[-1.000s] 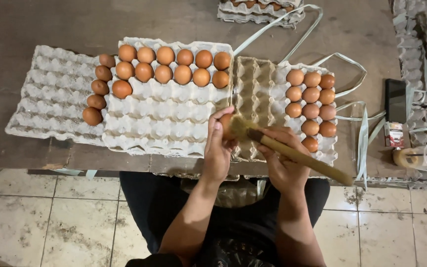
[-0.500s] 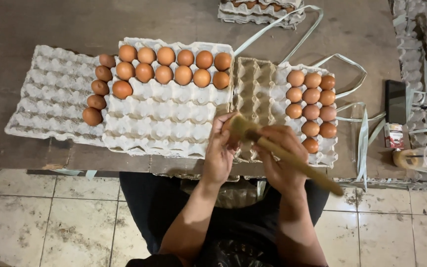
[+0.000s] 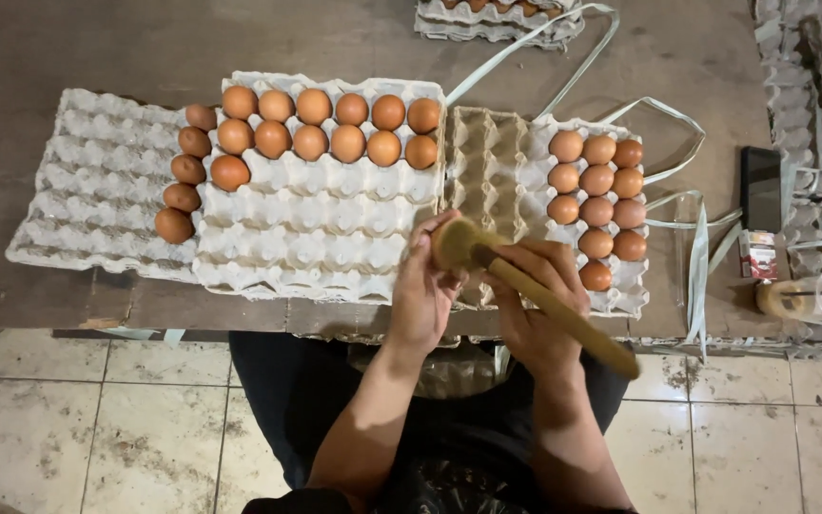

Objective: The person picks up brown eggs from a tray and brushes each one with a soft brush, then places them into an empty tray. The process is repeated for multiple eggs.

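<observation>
1. Head view: the right hand (image 3: pixel 539 309) is closed around a wooden-handled brush (image 3: pixel 535 293), whose bristle head lies against the left hand (image 3: pixel 427 290). That hand is cupped shut; what it holds is hidden.
2. Both hands hover over the table's near edge (image 3: pixel 240 316), beside a brown carton tray (image 3: pixel 487 176).
3. The white middle tray (image 3: pixel 321 224) carries brown eggs (image 3: pixel 330 124) in its far rows; the near rows are empty.
4. The right tray (image 3: pixel 620 286) holds three columns of eggs; white straps (image 3: pixel 696 257) loop beside it.
5. A dark phone (image 3: pixel 761 188) and a small red-and-white box (image 3: pixel 759 255) lie far right.
</observation>
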